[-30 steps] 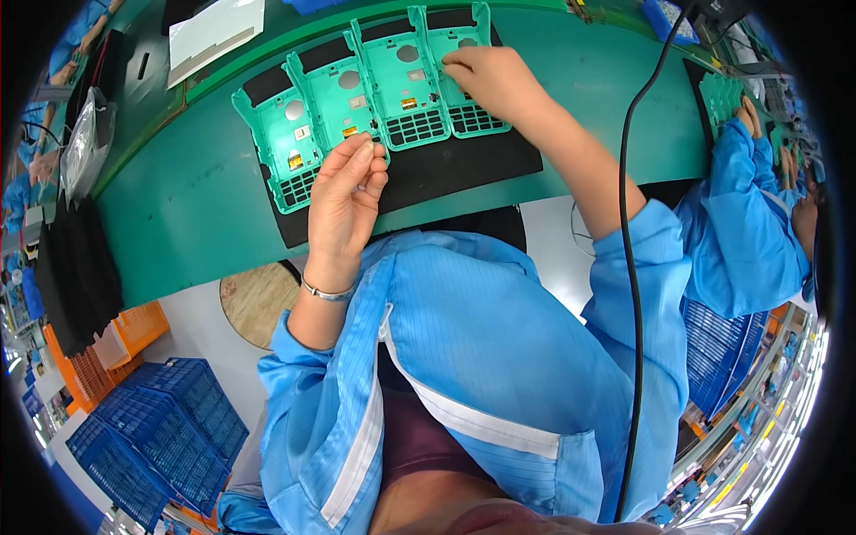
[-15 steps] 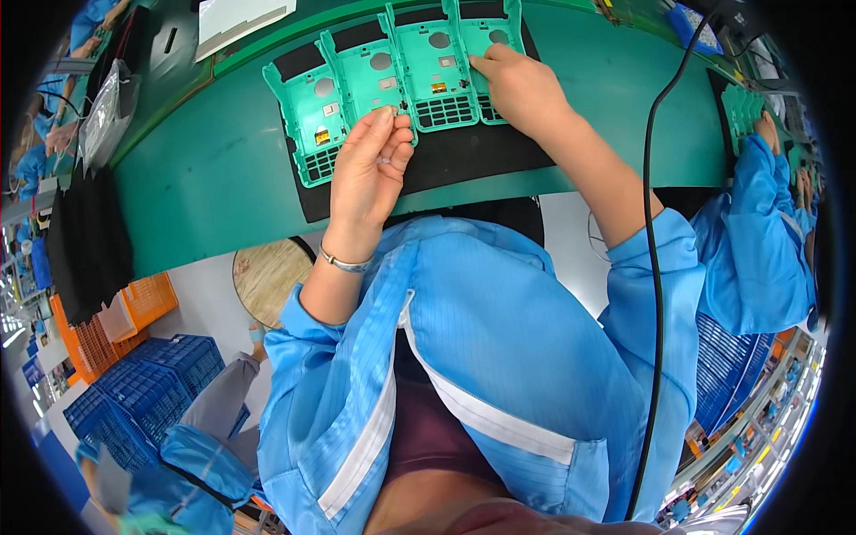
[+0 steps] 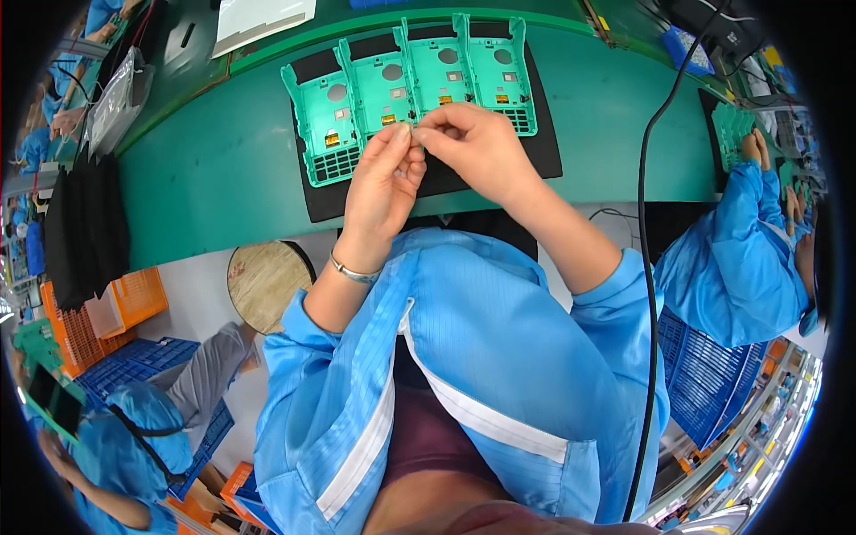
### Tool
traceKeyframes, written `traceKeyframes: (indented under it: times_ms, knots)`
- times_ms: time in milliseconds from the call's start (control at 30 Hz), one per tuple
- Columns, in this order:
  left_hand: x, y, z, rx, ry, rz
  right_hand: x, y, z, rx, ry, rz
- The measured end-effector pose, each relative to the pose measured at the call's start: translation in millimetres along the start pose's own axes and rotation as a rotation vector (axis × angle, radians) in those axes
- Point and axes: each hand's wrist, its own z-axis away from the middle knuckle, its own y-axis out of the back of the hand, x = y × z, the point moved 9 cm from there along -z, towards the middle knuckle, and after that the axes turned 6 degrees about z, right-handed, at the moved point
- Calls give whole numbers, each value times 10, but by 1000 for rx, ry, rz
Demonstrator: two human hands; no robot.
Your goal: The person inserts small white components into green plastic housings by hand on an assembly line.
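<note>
Four would exceed the count, so several green plastic housings point(image 3: 379, 89) stand in a row on a black mat point(image 3: 330, 203). Each has a round hole, a small pale square and a grille at its near end. My left hand point(image 3: 382, 183) and my right hand point(image 3: 477, 152) meet in front of the middle housings, fingertips almost touching. Both pinch at something too small to make out. A bracelet point(image 3: 353, 271) circles my left wrist.
A black cable point(image 3: 648, 223) hangs down on the right. A co-worker in blue point(image 3: 736, 250) handles green parts at the far right. Another person point(image 3: 134, 446) is at lower left, near blue crates point(image 3: 143, 361). A round stool point(image 3: 267, 285) stands below the green table point(image 3: 205, 196).
My right hand has left the rightmost housing and come in to meet my left hand. The view has shifted slightly. At lower left, the other person now carries a green-edged dark panel.
</note>
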Motion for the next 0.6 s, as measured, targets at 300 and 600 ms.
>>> traceKeyframes:
  times_ms: [300,600]
  knots:
    - [17,54,18,18,-3,-158,86,-37,-63,-77,-42,127]
    - [204,73,32,33,-40,-184,263,106,-687,-50,-132,269]
